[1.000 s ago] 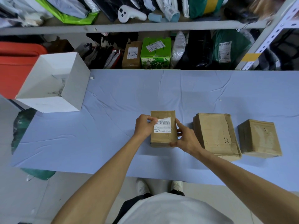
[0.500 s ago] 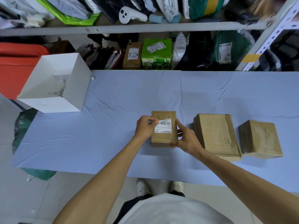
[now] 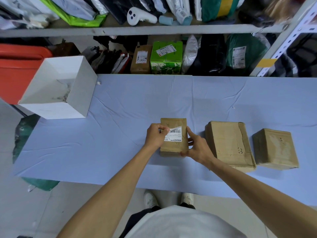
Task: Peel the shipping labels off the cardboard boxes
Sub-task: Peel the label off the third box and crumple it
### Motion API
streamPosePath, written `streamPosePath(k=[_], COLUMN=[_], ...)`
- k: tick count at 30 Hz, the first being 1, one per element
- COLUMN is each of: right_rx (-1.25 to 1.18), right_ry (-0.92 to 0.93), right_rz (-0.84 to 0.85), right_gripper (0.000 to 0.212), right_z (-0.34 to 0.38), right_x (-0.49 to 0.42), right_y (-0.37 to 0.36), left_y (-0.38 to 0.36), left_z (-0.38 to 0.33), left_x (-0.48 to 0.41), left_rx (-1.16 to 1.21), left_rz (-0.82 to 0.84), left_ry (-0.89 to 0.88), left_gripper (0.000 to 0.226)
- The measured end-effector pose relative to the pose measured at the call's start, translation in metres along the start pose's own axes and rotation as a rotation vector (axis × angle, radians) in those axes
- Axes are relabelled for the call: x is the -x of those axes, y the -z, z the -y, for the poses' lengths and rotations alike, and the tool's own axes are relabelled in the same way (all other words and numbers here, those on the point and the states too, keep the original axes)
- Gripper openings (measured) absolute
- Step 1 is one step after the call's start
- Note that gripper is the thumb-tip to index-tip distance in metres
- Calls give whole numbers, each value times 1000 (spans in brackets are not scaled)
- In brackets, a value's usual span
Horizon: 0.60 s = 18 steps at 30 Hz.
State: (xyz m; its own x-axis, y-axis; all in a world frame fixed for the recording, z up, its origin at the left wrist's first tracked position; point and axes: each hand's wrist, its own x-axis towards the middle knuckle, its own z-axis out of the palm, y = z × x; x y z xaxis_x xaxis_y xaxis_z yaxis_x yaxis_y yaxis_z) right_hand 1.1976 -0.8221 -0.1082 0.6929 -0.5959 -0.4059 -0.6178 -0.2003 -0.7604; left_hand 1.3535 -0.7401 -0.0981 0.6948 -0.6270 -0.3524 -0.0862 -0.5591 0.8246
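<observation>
Head view: the labelled box [image 3: 173, 148] is seen lying flat on the blue-covered surface [image 3: 137, 100], near its front edge. The shipping label [image 3: 175, 136] is stuck on top of the labelled box. Its upper left corner is lifted and curled up, and the rest is stuck down. That corner is pinched in the grip of the left hand [image 3: 155, 136], with thumb and forefinger closed on it and the other fingers curled in. The labelled box is held at its right side by the right hand [image 3: 197, 148]. Its grip is partly closed round the edge, thumb at the near right corner, fingers laid against the right side. A second box [image 3: 228, 143], larger and with torn tape, is placed just right of the labelled box, not touching. A third box [image 3: 274, 148] is set further right again. A white open box [image 3: 80, 95] is placed well to the left of and behind the labelled box. Behind the labelled box, past the surface, a shelf [image 3: 137, 30] packed with parcels is seen, a green carton [image 3: 165, 57] among them.
</observation>
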Motion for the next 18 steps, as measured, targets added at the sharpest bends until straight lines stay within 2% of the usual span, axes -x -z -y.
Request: streamPosePath(k=[18], right_rx=[-12], right_ry=[-7], right_rz=[-10], right_gripper=[111], right_z=[2], right_x=[0], right_y=[-2], left_y=[2], left_z=[4], left_x=[-3], left_rx=[19], left_rz=[26], left_ry=[0], left_gripper=[17])
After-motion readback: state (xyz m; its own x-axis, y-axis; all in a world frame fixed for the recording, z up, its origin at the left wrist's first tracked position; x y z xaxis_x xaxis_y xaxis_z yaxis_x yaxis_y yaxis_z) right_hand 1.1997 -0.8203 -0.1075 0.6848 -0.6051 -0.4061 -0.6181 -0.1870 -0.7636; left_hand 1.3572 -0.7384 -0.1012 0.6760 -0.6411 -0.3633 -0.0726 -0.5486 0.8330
